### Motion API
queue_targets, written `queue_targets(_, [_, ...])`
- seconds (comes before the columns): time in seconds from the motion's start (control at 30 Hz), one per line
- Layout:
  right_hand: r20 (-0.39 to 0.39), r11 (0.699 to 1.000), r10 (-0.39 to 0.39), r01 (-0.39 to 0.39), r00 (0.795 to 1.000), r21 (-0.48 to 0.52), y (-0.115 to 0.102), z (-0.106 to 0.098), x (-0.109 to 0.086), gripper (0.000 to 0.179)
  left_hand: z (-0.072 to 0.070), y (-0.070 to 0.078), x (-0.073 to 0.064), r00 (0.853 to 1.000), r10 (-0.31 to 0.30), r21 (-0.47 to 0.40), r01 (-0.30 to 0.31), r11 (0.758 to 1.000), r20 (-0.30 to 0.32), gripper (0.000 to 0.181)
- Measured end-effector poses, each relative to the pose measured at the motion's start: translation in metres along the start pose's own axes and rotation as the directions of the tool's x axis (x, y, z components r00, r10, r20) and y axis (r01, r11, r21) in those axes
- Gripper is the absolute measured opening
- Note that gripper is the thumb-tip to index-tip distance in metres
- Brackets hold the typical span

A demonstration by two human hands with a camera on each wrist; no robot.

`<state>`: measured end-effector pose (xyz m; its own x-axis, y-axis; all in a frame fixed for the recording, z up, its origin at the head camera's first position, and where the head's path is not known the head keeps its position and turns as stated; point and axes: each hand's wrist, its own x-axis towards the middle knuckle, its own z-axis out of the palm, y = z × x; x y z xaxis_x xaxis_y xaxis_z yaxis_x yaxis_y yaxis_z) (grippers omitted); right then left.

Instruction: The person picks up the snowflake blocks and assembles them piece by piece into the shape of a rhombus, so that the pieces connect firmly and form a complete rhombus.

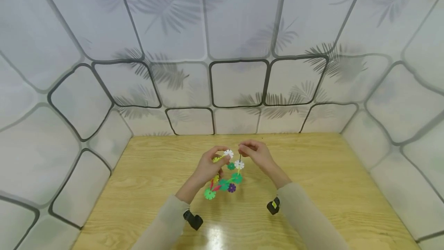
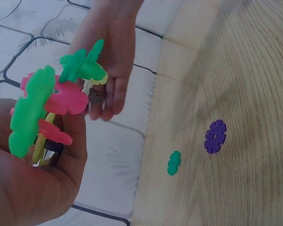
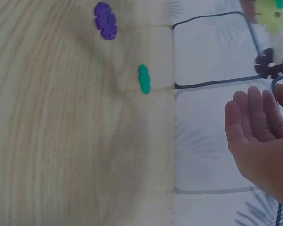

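Over the wooden table [image 1: 312, 173] my two hands hold up a small structure of snowflake discs [image 1: 225, 176] in green, white, yellow, red and purple. My left hand [image 1: 221, 159] grips its upper left part; in the left wrist view its fingers [image 2: 68, 136] curl round green and pink discs [image 2: 35, 108]. My right hand [image 1: 242, 150] pinches a dark purple disc [image 3: 271, 63] at the structure's top right end. That disc sits on a white stem under a yellow-green disc [image 3: 273, 19]. The other fingers [image 3: 250, 117] of the right hand lie fairly straight.
Two loose discs lie on the table: a purple one [image 2: 215, 136] [image 3: 105, 20] and a green one [image 2: 173, 163] [image 3: 144, 78] seen edge-on near the far edge. Patterned white walls [image 1: 239, 84] close the table in at the back and both sides.
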<state>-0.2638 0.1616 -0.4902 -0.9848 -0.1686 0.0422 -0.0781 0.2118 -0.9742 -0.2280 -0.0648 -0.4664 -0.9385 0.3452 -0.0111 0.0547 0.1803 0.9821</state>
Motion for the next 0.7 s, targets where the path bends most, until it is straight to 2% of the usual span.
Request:
queue_targets(0.3, [-0.016, 0.998, 0.024, -0.025, 1.0, -0.063, 0.031, 0.006, 0.007, 0.026, -0.005, 0.001, -0.001, 0.999, -0.005, -0.008, 0.005, 1.0, -0.033, 0.042])
queue_targets(0.47, [-0.005, 0.988, 0.015, -0.016, 1.0, -0.153, 0.042, 0.013, 0.008, 0.023, -0.008, 0.002, -0.001, 0.999, -0.002, -0.011, 0.001, 1.0, -0.042, 0.042])
queue_targets(0.7, [0.026, 0.959, 0.018, -0.01, 1.0, -0.283, 0.059, 0.021, 0.007, 0.022, -0.011, 0.004, 0.0, 0.998, -0.007, -0.032, 0.005, 0.999, -0.065, 0.042])
